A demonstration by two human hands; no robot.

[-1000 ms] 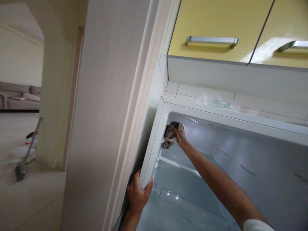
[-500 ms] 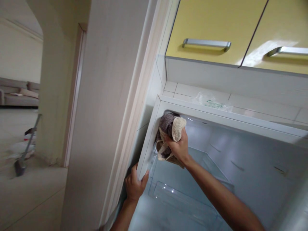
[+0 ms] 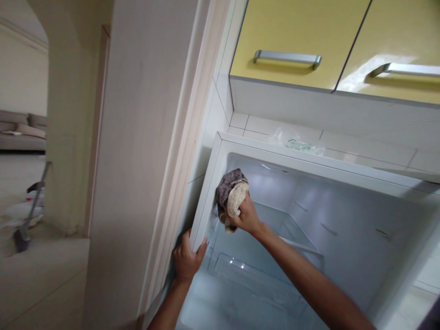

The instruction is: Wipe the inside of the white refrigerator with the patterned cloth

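A refrigerator [image 3: 309,165] stands open in front of me, its pale inside bare around glass shelves [image 3: 264,229] and a clear drawer [image 3: 247,275]. My right hand [image 3: 246,214] grips a bunched brown and cream cloth [image 3: 231,192] against the left inner wall, near the top corner. Part of the cloth hides that wall. Lower down, my left hand [image 3: 188,257] is closed round the left edge of the refrigerator's frame, thumb on the front face and fingers behind it.
Yellow cabinets [image 3: 295,27] with metal handles hang above the refrigerator. A clear plastic bag [image 3: 297,141] lies on its top. A wide door frame [image 3: 147,137] stands close on the left; beyond it are a broom [image 3: 30,215] and a sofa [image 3: 22,137].
My right hand has moved the cloth down from the top left corner along the inner left wall. My left hand keeps its hold on the frame. The view has shifted slightly.
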